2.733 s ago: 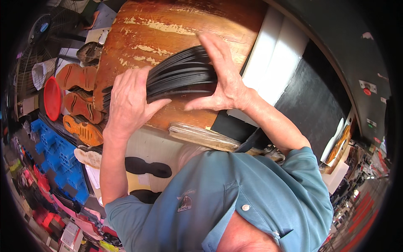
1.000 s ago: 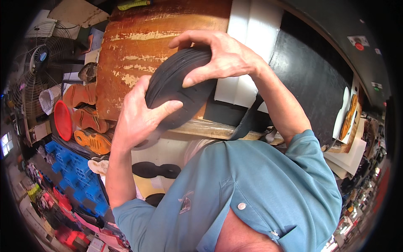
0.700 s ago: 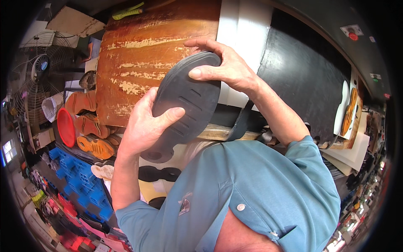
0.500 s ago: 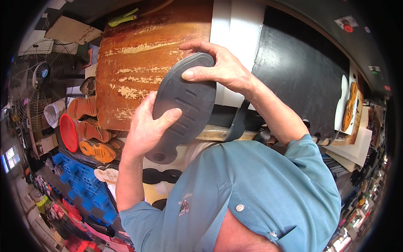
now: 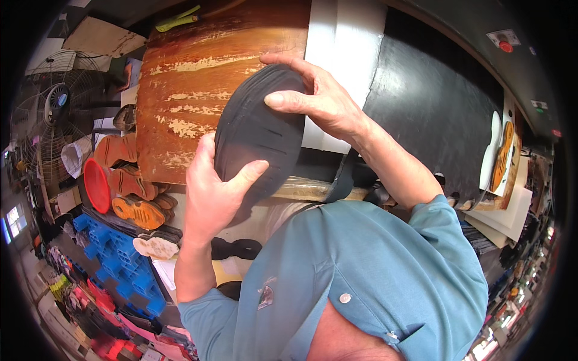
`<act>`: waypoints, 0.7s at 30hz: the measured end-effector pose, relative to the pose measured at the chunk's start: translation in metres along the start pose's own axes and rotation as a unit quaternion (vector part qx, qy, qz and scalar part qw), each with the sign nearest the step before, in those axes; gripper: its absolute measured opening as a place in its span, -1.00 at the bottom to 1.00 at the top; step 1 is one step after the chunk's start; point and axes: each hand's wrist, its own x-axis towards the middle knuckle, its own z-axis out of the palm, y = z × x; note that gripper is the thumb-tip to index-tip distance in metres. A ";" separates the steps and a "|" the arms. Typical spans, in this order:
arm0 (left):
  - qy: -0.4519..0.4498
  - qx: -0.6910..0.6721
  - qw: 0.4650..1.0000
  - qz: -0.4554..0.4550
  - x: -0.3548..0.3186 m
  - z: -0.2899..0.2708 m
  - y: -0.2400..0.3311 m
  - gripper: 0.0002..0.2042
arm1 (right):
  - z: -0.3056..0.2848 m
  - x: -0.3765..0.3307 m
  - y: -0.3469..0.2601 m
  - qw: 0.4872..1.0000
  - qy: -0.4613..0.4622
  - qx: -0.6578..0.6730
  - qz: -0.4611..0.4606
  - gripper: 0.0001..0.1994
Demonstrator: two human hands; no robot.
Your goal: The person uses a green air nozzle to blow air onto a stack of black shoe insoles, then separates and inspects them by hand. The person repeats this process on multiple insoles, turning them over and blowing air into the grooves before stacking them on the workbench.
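While both hands grip it, the dark rubber sole (image 5: 259, 129) stands upright above the worn tabletop (image 5: 205, 78). Left hand (image 5: 214, 192) fingers clamp its lower edge; right hand (image 5: 319, 99) fingers clamp its top.

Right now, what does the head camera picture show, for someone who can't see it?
Two hands hold up a dark grey shoe sole: the left hand grips its lower end, the right hand its top. Behind it are a worn brown board and orange soles.

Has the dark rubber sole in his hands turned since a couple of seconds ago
Yes. The dark sole was edge-on against the brown worn board earlier; now its flat face shows, stood on end between the left hand and right hand.
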 end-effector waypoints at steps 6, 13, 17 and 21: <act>-0.026 -0.159 0.986 -0.034 0.014 -0.017 -0.011 -0.50 | 0.008 0.011 0.000 1.000 -0.002 0.022 -0.018 -0.06; -0.048 -0.428 0.895 -0.116 0.023 -0.003 -0.061 -0.35 | 0.031 -0.017 -0.002 0.987 -0.043 0.110 0.108 -0.13; -0.126 -0.484 0.849 -0.170 0.039 0.007 -0.085 -0.37 | 0.043 -0.036 0.005 0.995 0.024 0.074 0.065 -0.26; 0.069 0.017 0.997 0.021 0.050 0.020 -0.093 -0.29 | 0.044 -0.042 0.017 0.981 0.102 0.004 0.163 -0.16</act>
